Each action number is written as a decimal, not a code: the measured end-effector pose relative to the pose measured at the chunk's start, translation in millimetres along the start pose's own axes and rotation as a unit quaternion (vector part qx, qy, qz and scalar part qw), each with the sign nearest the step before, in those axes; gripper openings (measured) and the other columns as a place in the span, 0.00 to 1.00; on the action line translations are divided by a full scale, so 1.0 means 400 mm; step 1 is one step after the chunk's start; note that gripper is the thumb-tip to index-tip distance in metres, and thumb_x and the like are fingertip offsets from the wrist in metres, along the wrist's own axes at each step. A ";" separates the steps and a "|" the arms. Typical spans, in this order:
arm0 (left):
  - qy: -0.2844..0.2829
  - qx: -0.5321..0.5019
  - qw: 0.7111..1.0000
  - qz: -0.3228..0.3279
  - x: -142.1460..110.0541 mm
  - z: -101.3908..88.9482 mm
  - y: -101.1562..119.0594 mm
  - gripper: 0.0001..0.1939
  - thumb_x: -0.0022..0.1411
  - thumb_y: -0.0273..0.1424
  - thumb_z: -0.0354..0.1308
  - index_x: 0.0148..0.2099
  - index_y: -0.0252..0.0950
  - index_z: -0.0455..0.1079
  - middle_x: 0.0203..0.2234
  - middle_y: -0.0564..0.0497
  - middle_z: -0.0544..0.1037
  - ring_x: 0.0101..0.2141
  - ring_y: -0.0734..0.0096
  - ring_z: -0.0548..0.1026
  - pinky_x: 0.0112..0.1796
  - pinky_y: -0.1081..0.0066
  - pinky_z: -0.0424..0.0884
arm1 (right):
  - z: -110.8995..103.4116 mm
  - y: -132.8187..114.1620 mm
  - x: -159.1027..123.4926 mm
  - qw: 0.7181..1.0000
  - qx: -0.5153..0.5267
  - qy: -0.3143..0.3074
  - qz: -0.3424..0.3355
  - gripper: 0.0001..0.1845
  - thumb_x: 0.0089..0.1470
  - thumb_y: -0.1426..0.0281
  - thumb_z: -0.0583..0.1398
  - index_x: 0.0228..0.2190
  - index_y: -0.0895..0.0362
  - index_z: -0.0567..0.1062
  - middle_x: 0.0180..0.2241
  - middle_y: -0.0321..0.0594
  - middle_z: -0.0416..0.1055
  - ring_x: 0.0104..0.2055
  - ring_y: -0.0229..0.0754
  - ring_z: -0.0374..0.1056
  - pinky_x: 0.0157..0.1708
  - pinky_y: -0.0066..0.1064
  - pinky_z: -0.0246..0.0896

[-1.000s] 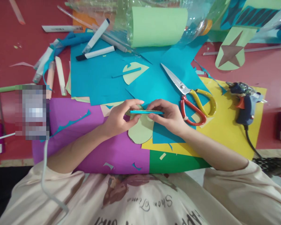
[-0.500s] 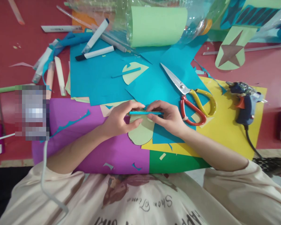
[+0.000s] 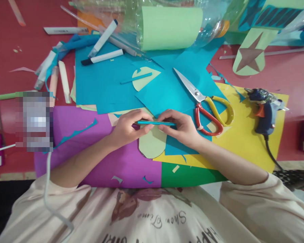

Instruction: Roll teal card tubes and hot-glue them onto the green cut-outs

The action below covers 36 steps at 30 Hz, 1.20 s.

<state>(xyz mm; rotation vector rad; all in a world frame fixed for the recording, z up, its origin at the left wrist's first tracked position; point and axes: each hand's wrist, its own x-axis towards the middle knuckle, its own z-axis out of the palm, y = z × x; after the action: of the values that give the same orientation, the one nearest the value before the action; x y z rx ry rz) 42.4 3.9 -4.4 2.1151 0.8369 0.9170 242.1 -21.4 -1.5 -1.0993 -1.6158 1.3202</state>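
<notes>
Left hand [image 3: 130,126] and right hand [image 3: 181,127] grip a thin blue paper strip [image 3: 155,123] between thumbs and fingers, left of the scissors [image 3: 200,97], level with their handles; a round-ended pale green paper cutout [image 3: 152,144] lies to the scissors' lower left, a glue gun [image 3: 266,113] to their right, a paper-wrapped clear plastic bottle [image 3: 207,29] beyond them

The flat red surface [image 3: 294,76] carries a broad purple paper sheet [image 3: 74,118], a bright yellow paper sheet [image 3: 245,145] and a slender light-green stick [image 3: 3,96].
</notes>
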 end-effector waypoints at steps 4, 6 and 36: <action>0.005 -0.008 1.000 -0.017 0.000 0.000 0.004 0.02 0.61 0.30 0.57 0.36 0.37 0.69 0.29 0.53 0.79 0.31 0.75 0.76 0.31 0.76 0.70 | 0.001 0.001 0.000 1.000 0.004 0.006 0.001 0.10 0.54 0.63 0.62 0.32 0.57 0.73 0.32 0.41 0.75 0.34 0.37 0.71 0.33 0.29 0.69; 0.004 -0.016 1.000 -0.027 0.000 0.000 0.005 0.02 0.61 0.30 0.58 0.36 0.37 0.69 0.30 0.52 0.79 0.32 0.74 0.76 0.31 0.76 0.71 | 0.001 0.002 0.000 1.000 0.006 0.007 0.001 0.11 0.54 0.62 0.62 0.32 0.57 0.73 0.32 0.41 0.75 0.34 0.37 0.71 0.33 0.29 0.69; 0.036 -0.076 0.986 -0.145 0.002 -0.006 0.013 0.03 0.56 0.31 0.57 0.32 0.37 0.69 0.27 0.53 0.78 0.28 0.75 0.75 0.27 0.75 0.69 | -0.001 -0.002 0.003 0.999 0.011 0.047 0.021 0.13 0.52 0.59 0.63 0.29 0.57 0.74 0.29 0.38 0.75 0.32 0.36 0.71 0.33 0.29 0.70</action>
<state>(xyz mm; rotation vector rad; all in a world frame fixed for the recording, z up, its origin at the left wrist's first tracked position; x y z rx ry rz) 42.4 2.3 0.9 1.7816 1.0467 0.8752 242.0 -20.3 -0.5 -1.1710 -1.5127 1.2914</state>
